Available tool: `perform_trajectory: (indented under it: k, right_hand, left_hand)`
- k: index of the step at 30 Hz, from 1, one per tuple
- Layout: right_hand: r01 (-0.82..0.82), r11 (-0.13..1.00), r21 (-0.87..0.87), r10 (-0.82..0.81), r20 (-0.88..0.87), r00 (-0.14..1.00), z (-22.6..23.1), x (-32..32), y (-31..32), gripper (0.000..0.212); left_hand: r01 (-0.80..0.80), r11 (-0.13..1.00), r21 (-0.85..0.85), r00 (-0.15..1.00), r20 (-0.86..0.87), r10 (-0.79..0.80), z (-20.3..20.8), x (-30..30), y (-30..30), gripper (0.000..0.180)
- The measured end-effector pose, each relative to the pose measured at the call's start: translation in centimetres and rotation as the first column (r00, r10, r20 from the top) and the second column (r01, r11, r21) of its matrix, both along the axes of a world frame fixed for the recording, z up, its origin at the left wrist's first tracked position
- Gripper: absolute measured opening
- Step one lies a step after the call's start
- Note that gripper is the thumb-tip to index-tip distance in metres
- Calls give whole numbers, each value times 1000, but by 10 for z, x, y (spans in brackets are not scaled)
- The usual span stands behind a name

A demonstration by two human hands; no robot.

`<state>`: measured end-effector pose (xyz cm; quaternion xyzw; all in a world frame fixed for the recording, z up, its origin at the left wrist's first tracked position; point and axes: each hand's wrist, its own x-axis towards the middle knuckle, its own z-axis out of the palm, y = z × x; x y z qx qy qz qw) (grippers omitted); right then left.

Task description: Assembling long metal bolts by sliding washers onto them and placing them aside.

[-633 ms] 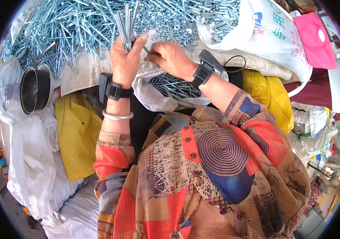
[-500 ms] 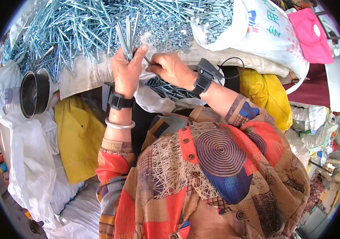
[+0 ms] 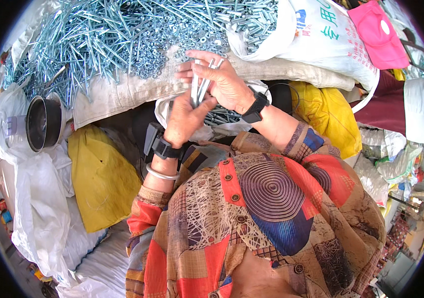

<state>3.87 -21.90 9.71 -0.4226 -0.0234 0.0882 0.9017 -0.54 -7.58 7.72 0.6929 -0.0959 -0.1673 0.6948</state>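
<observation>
A small bundle of slim silver metal rods (image 3: pixel 203 92) stands tilted between my hands. My left hand (image 3: pixel 186 120) is closed round its lower end. At its upper end is my right hand (image 3: pixel 228 85), thumb across the rods and fingers stretched out behind them. Just below my hands, a white bag (image 3: pixel 162 110) holds dark metal rods (image 3: pixel 220 116), partly hidden by my wrists. Beyond my hands lie a heap of long silver rods (image 3: pixel 93 44) and a spread of small nuts and washers (image 3: pixel 184 37).
A white printed sack (image 3: pixel 316 42) with short metal pieces (image 3: pixel 259 25) lies at the back right, a pink cap-like thing (image 3: pixel 378 35) beside it. A black round pan (image 3: pixel 43 121) stands at left. Yellow cloths (image 3: pixel 100 179) hang on both sides of me.
My left hand has moved right and nearer to me with the rods. My right hand has come up from beside it and now reaches round their upper ends.
</observation>
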Motion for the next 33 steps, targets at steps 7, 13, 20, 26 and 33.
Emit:
perform_trajectory:
  k: [7,13,20,26,33]
  right_hand:
    - [-182,974,-136,196,100,975,34,14,30,22]
    - [382,814,-436,-7,651,759,45,57,43,24]
    - [351,734,-581,32,546,837,-1,66,46,18]
    - [113,837,-536,136,404,904,37,31,54,19]
    - [-346,936,65,338,112,934,26,11,38,35]
  left_hand:
    - [141,976,-167,974,-151,-167,-10,16,25,35]
    - [-315,940,132,859,460,223,3,39,46,53]
    - [-431,861,270,816,524,244,-13,34,48,52]
    - [-386,863,326,797,588,134,-3,25,28,38]
    - [27,964,-266,991,-117,-60,-9,-1,35,9]
